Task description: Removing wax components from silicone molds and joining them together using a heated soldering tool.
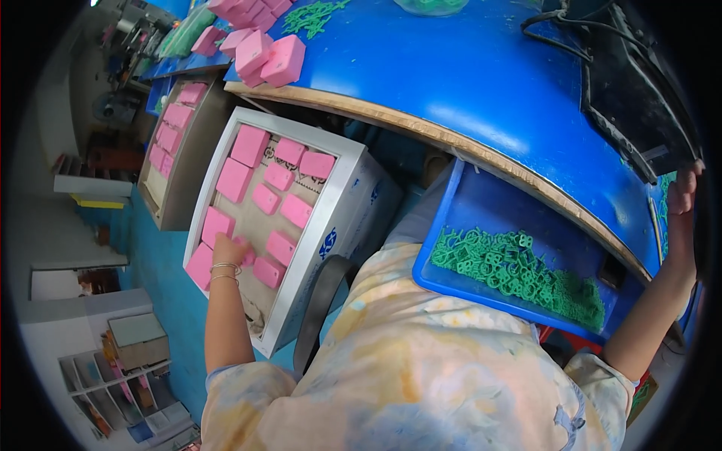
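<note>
Several smooth pink blocks, perhaps foam.

Your left hand reaches down and forward, arm nearly straight, bangles on the wrist, fingers curled low. Your right hand stretches far out right, fingers raised.

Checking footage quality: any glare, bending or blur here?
Head view: white glare streaks the blue table; its wooden edge bows from fisheye distortion; black vignette rings the frame; left hand among pink blocks is sharp; right hand at the rim looks slightly smeared.
</note>
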Demonstrator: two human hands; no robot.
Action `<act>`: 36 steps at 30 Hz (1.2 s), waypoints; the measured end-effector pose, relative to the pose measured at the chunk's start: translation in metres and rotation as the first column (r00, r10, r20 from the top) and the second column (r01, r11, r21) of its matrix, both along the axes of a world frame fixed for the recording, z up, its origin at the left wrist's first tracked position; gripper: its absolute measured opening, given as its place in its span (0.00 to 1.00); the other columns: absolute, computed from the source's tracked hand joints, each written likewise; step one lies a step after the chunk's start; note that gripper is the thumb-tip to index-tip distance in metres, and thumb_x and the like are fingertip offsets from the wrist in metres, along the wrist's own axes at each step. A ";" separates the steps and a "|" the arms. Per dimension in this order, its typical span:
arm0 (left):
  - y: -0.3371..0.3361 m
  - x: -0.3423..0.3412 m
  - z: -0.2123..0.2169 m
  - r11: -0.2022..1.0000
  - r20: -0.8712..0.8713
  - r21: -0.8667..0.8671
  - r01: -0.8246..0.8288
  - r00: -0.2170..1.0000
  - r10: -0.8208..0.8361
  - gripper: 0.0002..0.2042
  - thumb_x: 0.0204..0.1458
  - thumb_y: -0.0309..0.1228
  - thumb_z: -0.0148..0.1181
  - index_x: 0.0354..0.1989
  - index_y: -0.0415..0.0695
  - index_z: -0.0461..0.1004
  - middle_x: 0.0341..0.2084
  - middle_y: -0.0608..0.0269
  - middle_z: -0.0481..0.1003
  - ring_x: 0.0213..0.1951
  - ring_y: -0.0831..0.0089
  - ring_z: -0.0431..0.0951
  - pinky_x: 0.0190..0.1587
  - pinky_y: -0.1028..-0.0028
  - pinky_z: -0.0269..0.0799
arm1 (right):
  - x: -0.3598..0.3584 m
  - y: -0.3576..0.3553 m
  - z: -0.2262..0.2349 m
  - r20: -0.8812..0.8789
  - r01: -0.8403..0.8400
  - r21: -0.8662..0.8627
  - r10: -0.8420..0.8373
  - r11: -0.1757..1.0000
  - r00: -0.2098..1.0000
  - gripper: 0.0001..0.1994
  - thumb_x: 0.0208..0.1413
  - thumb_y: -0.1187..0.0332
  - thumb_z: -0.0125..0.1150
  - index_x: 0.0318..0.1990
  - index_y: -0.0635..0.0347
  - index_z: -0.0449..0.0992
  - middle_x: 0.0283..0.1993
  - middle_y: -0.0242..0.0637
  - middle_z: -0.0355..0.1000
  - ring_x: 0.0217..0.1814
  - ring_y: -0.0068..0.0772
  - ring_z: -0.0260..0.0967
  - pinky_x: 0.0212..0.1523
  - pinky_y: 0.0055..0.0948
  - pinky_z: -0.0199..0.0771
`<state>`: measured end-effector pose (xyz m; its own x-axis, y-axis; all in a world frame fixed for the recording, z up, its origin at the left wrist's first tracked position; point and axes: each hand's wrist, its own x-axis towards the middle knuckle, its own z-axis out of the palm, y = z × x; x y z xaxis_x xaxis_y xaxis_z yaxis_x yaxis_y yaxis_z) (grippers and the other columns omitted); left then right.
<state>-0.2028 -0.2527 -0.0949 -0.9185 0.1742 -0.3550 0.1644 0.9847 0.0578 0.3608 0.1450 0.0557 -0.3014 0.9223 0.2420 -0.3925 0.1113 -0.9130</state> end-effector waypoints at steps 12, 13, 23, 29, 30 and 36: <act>0.202 0.229 0.114 -0.071 -0.435 0.824 0.562 0.549 -0.714 0.24 0.33 0.32 0.73 0.32 0.42 0.61 0.23 0.66 0.63 0.25 0.79 0.64 0.27 0.78 0.64 | -0.114 -0.122 -0.037 0.161 -0.475 -0.269 0.526 0.837 0.835 0.13 0.44 0.73 0.65 0.33 0.58 0.64 0.49 0.43 0.64 0.52 0.30 0.65 0.48 0.29 0.66; 0.214 0.246 0.119 -0.207 -0.631 0.674 0.709 0.405 -0.662 0.24 0.37 0.28 0.70 0.37 0.41 0.59 0.27 0.63 0.65 0.25 0.78 0.67 0.27 0.78 0.66 | -0.121 -0.127 -0.038 0.126 -0.451 -0.251 0.491 0.857 0.862 0.16 0.44 0.70 0.67 0.35 0.57 0.63 0.48 0.39 0.64 0.52 0.26 0.63 0.49 0.31 0.65; 0.238 0.304 0.116 -0.444 -0.542 0.789 0.425 0.140 -0.829 0.45 0.32 0.22 0.70 0.60 0.37 0.46 0.27 0.62 0.64 0.28 0.75 0.66 0.32 0.77 0.64 | -0.098 -0.109 -0.043 -0.052 -0.326 -0.242 0.323 0.914 0.945 0.16 0.56 0.54 0.51 0.33 0.61 0.65 0.36 0.40 0.70 0.35 0.27 0.69 0.36 0.25 0.69; 0.238 0.285 0.117 -0.264 -0.348 0.910 0.319 0.244 -0.905 0.47 0.30 0.34 0.74 0.59 0.37 0.50 0.27 0.65 0.63 0.29 0.76 0.64 0.33 0.77 0.63 | -0.098 -0.108 -0.043 0.062 -0.233 -0.102 0.240 0.967 0.969 0.24 0.61 0.50 0.38 0.44 0.65 0.68 0.42 0.40 0.70 0.39 0.26 0.68 0.38 0.22 0.68; 0.239 0.285 0.118 -0.260 -0.343 0.914 0.311 0.253 -0.905 0.47 0.30 0.34 0.74 0.59 0.37 0.50 0.27 0.65 0.63 0.29 0.76 0.64 0.33 0.77 0.63 | -0.099 -0.109 -0.043 0.059 -0.237 -0.105 0.244 0.966 0.968 0.24 0.61 0.50 0.38 0.44 0.65 0.68 0.42 0.40 0.70 0.39 0.26 0.68 0.38 0.22 0.68; 0.254 0.292 0.128 -0.292 -0.401 0.815 0.501 0.123 -0.908 0.42 0.29 0.35 0.74 0.56 0.38 0.58 0.27 0.66 0.64 0.31 0.77 0.64 0.34 0.78 0.62 | -0.107 -0.115 -0.044 -0.043 -0.192 -0.007 0.192 0.981 0.980 0.13 0.60 0.62 0.48 0.30 0.62 0.68 0.25 0.27 0.65 0.27 0.14 0.58 0.26 0.18 0.61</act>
<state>0.0888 0.0014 0.0334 0.2782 0.8898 0.3618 0.4638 -0.4543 0.7606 0.2542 0.0303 0.0122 -0.4630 0.8510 0.2479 -0.4437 0.0197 -0.8960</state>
